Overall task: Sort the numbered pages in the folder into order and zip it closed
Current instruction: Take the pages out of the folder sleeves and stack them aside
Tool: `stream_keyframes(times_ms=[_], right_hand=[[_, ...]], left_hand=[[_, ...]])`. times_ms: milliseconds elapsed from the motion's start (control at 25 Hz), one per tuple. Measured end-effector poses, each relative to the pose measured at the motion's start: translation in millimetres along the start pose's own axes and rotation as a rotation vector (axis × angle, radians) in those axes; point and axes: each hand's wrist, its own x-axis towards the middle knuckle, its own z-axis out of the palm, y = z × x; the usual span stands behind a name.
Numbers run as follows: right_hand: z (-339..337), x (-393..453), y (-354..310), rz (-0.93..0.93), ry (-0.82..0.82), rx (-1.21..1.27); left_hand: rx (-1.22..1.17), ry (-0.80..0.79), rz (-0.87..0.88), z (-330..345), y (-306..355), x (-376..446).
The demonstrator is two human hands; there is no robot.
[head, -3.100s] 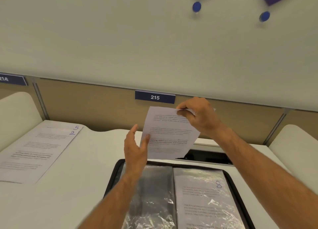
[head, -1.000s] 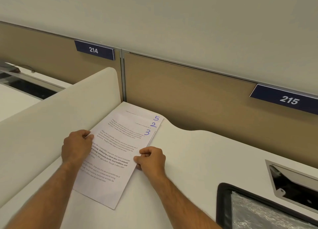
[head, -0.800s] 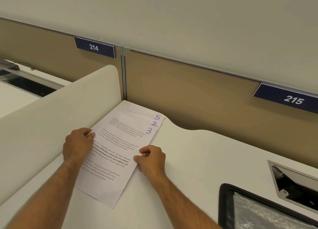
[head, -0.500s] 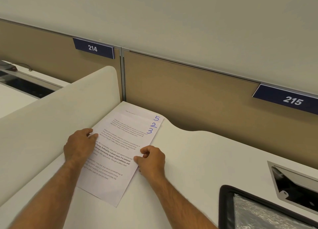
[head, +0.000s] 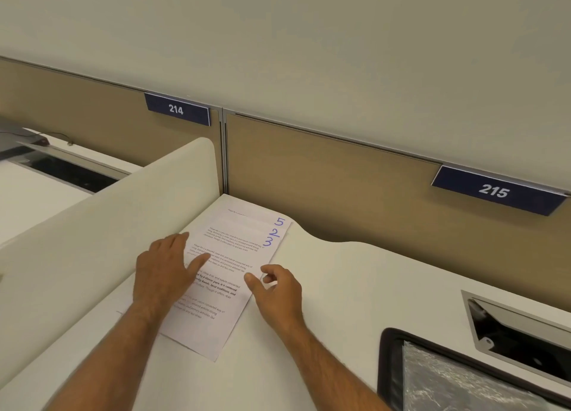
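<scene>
A stack of three printed pages (head: pixel 234 256) lies on the white desk by the left divider, staggered so the blue handwritten numbers 5, 2 and 3 show at their upper right corners. My left hand (head: pixel 163 271) rests flat on the pages' left part, fingers spread. My right hand (head: pixel 276 287) hovers at the pages' right edge, fingers loosely curled, holding nothing. The black zip folder (head: pixel 391 361) lies open at the lower right, with a shiny plastic sleeve (head: pixel 457 383) inside.
A white curved divider (head: pixel 102 212) borders the desk on the left. A tan partition (head: pixel 340 188) with blue plates 214 and 215 runs along the back. A metal-framed cable opening (head: pixel 519 336) is sunk into the desk at the right.
The page I held up over the folder now lies on top of the stack, numbered 3. My left hand has flattened onto the pages, and my right hand has let go of their edge.
</scene>
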Motion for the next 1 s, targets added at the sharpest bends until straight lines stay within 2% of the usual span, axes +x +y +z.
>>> stream_keyframes(times_ms=[120,280,360,480,800,1000], right_hand=[[-24.9,-22.8,-7.8,-0.121,0.005,-0.184],[-63.7,-55.0,-6.9,-0.211,-0.073,-0.504],[-80.2,-71.0,2.2,-0.259,-0.047,-0.671],[-106.8,-91.5,18.1,-0.318,0.062,-0.75],[-206.8,-154.8,56.1,-0.188,0.096,-0.898],[-276.3,-200.3,105.4,-0.07,0.147,-0.947]], left_hand=[[-0.047,0.076,0.133,-14.4,21.5,-20.6],[-0.048,0.03,0.168,-35.5,58.6,-48.4],[-0.052,0.008,0.19,-44.2,77.8,-64.0],[-0.074,-0.004,0.245,-55.9,107.4,-89.4],[-0.084,-0.068,0.367,-53.6,187.5,-159.0],[-0.088,-0.109,0.486,-43.9,246.8,-211.5]])
